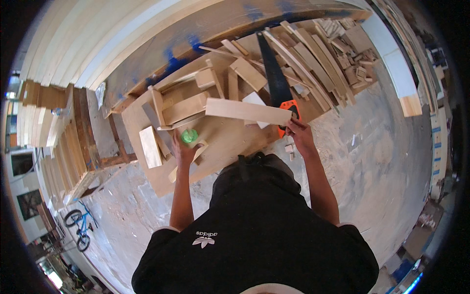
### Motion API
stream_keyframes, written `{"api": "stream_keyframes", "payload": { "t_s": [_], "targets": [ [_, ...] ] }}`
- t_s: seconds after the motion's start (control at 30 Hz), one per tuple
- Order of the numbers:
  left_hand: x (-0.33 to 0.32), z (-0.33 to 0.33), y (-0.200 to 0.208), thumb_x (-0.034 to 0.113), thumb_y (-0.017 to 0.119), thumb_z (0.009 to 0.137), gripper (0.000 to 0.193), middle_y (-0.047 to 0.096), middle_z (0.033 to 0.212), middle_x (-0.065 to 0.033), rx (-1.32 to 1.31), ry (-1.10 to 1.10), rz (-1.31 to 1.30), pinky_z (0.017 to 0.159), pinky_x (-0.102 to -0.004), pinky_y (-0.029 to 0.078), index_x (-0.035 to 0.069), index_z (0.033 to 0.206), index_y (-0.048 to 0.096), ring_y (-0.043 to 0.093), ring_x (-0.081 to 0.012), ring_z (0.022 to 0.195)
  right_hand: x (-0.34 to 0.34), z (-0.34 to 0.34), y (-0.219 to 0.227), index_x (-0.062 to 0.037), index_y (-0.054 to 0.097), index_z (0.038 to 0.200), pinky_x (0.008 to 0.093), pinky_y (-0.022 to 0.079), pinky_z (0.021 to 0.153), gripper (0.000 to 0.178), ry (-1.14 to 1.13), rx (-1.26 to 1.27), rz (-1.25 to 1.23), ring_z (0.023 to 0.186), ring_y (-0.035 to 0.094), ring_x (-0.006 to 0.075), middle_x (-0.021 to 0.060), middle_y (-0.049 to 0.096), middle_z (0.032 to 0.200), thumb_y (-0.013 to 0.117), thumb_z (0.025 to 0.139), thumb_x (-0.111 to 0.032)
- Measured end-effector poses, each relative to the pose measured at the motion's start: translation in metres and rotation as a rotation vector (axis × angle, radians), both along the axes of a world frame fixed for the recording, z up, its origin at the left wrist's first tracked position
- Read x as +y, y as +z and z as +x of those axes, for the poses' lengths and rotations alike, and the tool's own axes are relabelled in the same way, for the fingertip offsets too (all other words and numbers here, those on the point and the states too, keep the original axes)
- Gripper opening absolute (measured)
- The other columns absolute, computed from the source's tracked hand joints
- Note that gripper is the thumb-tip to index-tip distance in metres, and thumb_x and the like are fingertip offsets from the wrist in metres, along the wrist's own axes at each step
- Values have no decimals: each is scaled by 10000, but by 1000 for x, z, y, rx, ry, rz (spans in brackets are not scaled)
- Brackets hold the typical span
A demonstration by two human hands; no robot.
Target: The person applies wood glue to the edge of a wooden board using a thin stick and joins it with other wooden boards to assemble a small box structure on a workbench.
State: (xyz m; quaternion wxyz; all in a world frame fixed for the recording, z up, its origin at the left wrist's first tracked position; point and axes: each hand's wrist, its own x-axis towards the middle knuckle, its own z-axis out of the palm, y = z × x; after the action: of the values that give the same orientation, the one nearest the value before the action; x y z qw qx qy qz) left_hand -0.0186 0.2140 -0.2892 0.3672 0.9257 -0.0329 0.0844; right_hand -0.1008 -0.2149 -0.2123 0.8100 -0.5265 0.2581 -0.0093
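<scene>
My right hand (299,133) grips the right end of a flat, pale wooden board (249,111), which extends leftward above the bench. Under that end lies a handsaw (274,68) with a dark blade and an orange handle (292,109). My left hand (184,151) is open, thumb and fingers apart, beside a small round green thing (189,136) whose kind I cannot make out. Whether the hand touches it I cannot tell. Just beyond stands a small wooden frame (183,108) built from boards. A short wooden block (150,147) lies left of my left hand.
The brown sheet worktop (230,142) carries several loose strips (313,63) and a heap of offcuts (355,63) at the far right. Long planks (98,39) are stacked at the far left. A blue bicycle (82,228) is on the concrete floor (132,215).
</scene>
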Motion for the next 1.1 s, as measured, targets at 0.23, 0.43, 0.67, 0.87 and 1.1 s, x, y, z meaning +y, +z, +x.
{"api": "stream_keyframes", "payload": {
  "t_s": [0.23,0.43,0.67,0.87,1.1],
  "targets": [
    [-101,-30,98,344,746,753,744,469,1301,-170,-90,-423,-205,1060,-459,291,27,1341,420,403,-342,1252,-15,-32,17,10,676,1097,237,474,639,290,209,67,-493,691,588,83,38,687,829,701,849,-137],
    [-219,-30,86,282,767,721,658,605,1154,-127,34,-945,138,980,-446,364,73,1286,501,536,-305,1101,-21,-57,3,-29,672,1128,254,484,648,306,246,97,-326,725,620,116,56,697,899,669,881,-210],
    [-238,-18,40,169,806,591,606,597,1080,-88,130,-1171,199,923,-417,414,164,1161,599,552,-304,1074,-55,-59,-133,1,643,1106,317,536,544,547,-4,433,-862,673,641,157,104,666,872,728,787,-435],
    [-230,-23,-13,234,853,545,760,552,1150,-93,206,-1304,253,1004,-431,374,206,1252,575,501,-308,1137,-40,10,-111,-27,597,1060,326,545,455,528,-18,595,-547,546,655,207,133,660,749,731,759,-440],
    [-219,-20,-36,237,840,559,759,539,1141,-79,26,-1383,351,1020,-409,369,216,1265,565,485,-302,1142,-21,15,-92,44,660,868,338,569,563,456,-256,770,-611,623,690,257,160,672,720,715,736,-390]
  ]
}}
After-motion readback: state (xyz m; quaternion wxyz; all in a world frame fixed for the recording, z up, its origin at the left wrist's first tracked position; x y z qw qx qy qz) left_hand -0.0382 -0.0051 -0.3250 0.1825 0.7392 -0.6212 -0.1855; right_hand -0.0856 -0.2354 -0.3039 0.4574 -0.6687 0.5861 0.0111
